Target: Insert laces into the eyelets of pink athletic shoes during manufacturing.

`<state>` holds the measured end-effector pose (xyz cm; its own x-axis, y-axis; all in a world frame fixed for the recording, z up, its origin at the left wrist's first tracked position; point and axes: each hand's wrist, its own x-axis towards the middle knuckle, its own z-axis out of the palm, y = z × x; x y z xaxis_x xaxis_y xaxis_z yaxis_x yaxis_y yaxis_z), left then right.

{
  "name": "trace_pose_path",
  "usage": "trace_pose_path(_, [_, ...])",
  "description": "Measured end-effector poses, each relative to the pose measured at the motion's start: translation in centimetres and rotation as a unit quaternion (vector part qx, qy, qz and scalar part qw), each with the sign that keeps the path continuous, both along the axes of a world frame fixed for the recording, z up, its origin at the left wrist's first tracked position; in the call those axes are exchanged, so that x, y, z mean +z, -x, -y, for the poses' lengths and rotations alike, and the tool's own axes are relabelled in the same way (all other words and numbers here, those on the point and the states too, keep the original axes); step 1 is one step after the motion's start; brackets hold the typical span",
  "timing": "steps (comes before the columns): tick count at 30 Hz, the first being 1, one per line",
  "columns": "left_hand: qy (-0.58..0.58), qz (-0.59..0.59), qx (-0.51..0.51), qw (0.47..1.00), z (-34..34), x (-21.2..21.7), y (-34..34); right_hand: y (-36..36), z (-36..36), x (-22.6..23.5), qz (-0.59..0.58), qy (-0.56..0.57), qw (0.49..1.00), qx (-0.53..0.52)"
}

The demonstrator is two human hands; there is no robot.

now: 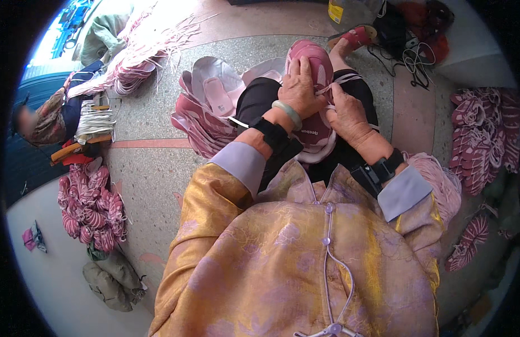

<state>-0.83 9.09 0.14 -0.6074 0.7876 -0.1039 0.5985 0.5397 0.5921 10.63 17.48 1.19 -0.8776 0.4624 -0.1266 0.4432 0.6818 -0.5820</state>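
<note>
A dark pink flip-flop sole (315, 130) with a white underside lies along my lap, toe pointing away. My left hand (301, 90) presses down on its upper part, fingers spread over the toe end. My right hand (348, 115) grips the sole's right edge, where a pale pink strap (345, 78) comes out. Both wrists carry black bands, and the left one also has a pale bangle.
A fan of pink and white soles (206, 106) lies on the floor left of my knees. Finished striped sandals are piled at left (91, 205) and right (479, 135). Loose pink straps (142, 53) lie far left, another person (49, 121) sits there, and a strap bundle (440, 180) is by my right elbow.
</note>
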Motion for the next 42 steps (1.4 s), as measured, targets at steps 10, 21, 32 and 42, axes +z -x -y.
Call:
trace_pose_path(10, [-0.016, -0.071, -0.048, 0.996, 1.4, 0.7, 0.0, -0.3, -1.4, -1.0, -0.029, 0.003, 0.995, 0.093])
trace_pose_path(21, [0.031, -0.369, -0.362, 0.856, 0.5, 1.8, -0.3, 0.6, -4.9, -2.2, -0.044, 0.237, 0.957, 0.161])
trace_pose_path(32, [0.01, -0.323, -0.318, 0.891, 2.2, 1.4, -1.9, -1.9, -1.1, -3.6, -0.126, 0.162, 0.978, -0.041])
trace_pose_path(42, [0.285, -0.373, 0.391, 0.792, 55.4, -0.3, 6.5, -2.4, 2.9, -1.5, -0.168, -0.014, 0.985, 0.038])
